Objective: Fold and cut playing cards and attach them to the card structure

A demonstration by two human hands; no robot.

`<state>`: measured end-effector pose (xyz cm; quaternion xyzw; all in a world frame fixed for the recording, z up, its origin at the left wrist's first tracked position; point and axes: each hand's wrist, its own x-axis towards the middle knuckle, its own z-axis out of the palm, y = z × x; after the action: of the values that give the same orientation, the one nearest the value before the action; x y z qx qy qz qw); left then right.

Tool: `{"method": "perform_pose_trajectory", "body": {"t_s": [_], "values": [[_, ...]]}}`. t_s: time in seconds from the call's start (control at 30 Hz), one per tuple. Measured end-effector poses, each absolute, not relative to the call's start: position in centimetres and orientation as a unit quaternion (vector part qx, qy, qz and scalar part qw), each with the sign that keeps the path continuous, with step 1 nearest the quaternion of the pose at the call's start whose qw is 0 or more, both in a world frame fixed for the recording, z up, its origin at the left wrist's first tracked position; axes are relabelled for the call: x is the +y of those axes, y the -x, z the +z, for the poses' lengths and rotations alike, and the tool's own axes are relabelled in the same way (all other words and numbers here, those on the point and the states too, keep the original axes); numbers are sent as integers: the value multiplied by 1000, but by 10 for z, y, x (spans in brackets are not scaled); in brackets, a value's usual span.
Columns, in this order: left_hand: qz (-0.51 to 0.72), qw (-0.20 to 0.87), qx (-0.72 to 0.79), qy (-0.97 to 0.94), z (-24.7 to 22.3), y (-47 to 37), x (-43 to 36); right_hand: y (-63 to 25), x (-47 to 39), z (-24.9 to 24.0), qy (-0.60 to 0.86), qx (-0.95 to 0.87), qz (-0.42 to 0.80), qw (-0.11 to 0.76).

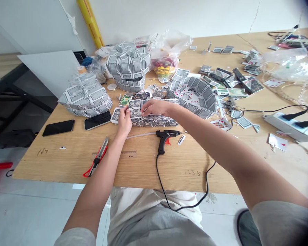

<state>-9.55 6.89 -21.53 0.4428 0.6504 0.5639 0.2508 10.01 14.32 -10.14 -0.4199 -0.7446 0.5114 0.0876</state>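
A long piece built from folded playing cards (pixel 159 121), with patterned grey backs, lies at the middle of the table. My left hand (pixel 124 120) grips its left end, thumb on top of the cards. My right hand (pixel 156 107) reaches over the piece from the right, with its fingers bent and closed on the cards near the left end; the fingertips are partly hidden. A black hot glue gun (pixel 164 138) with a red trigger lies just in front of the piece. To the left of it are a red utility knife (pixel 99 159) and a clear ruler (pixel 128 154).
Card-built shapes (pixel 86 97) and a round card-built bowl (pixel 192 97) stand behind my hands. Two phones (pixel 58 127) lie at left. Loose cards and card boxes (pixel 246 83) clutter the right side, near a white power strip (pixel 292 126). The glue gun's cable (pixel 157 171) hangs over the front edge.
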Motion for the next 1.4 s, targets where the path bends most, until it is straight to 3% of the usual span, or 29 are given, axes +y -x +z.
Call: {"method": "perform_pose_trajectory", "body": {"t_s": [0.37,0.97,1.4], "values": [[561,237,650,-455,-219,94,69,-98,139,-109,429,-739,509,106],[563,235,640,-468,-221,89,70,-121,153,-101,416,-782,463,29],[559,225,644,-471,-221,87,69,-122,148,-113,418,-758,497,69]]}}
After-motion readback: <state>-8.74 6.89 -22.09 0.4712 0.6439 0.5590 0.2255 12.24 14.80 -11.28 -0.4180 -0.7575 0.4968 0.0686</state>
